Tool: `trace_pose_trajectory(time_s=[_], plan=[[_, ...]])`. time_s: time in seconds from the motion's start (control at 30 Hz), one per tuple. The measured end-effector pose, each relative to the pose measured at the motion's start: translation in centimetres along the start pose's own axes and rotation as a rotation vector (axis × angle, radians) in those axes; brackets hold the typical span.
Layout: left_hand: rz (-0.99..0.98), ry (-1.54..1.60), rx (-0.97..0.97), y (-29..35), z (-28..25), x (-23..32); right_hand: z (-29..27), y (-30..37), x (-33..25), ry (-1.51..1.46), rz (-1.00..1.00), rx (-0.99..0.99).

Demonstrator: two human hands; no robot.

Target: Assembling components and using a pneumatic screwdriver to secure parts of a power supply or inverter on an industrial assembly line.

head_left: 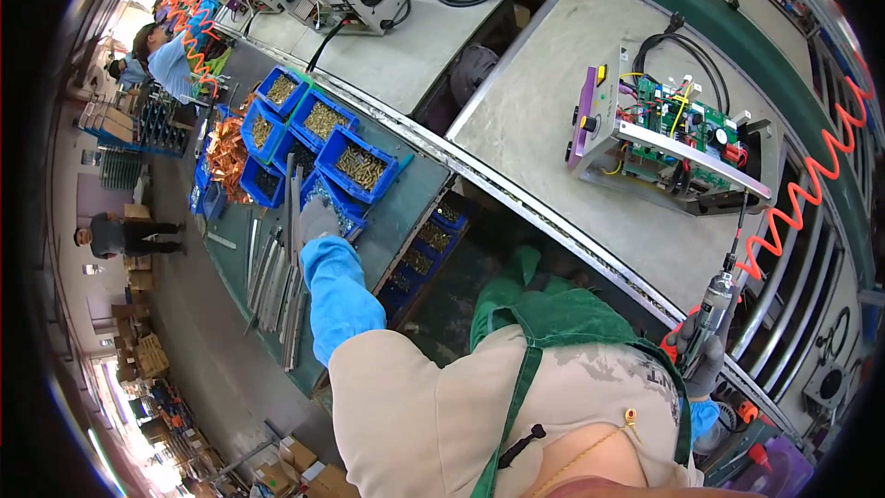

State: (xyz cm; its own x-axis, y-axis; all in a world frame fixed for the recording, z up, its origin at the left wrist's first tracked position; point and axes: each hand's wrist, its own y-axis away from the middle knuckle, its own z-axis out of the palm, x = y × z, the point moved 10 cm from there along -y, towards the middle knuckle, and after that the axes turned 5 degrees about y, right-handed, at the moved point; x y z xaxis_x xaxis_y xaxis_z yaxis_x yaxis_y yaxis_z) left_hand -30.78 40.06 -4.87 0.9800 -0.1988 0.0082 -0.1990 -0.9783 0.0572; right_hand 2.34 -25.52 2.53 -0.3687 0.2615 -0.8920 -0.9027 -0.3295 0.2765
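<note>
Take the power screwdriver [715, 302], near four o'clock, by its barrel — probably weighty, stiff — gripped in the right hand [707, 361]. Cannot tell grip of left hand [319, 221] at blue bin [347, 208], nine o'clock.

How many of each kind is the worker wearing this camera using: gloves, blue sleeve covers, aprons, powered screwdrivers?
Grey gloves: 2
Blue sleeve covers: 2
Green apron: 1
Powered screwdriver: 1
Total: 6

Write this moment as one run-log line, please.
left hand: at blue parts bin; right hand: holding power screwdriver; open electronics chassis: on metal workbench
</note>
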Motion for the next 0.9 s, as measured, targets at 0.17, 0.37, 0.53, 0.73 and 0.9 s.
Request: trace_pose_trajectory(time_s=[0.17, 0.37, 0.53, 0.73, 0.9], plan=[[-0.037, 0.018, 0.056, 0.4, -2.0, 2.5, -0.5, 0.1, 0.3, -0.015, -0.003, -0.003], [0.037, 0.555, 0.456, 0.0, -7.1, 2.8, -0.1, -0.6, -0.7, 0.016, 0.103, 0.059], [0.635, 1.423, 0.154, 9.9, -16.3, 28.0, 0.6, -0.2, -0.9, -0.049, 0.207, 0.036], [1.609, 1.096, -0.485, 33.9, -18.9, 55.3, -0.1, -0.1, -1.0, -0.127, 0.143, -0.002], [1.693, 0.682, -0.867, 38.5, -11.9, 64.0, 0.9, 0.8, -1.6, -0.108, 0.195, -0.015]])
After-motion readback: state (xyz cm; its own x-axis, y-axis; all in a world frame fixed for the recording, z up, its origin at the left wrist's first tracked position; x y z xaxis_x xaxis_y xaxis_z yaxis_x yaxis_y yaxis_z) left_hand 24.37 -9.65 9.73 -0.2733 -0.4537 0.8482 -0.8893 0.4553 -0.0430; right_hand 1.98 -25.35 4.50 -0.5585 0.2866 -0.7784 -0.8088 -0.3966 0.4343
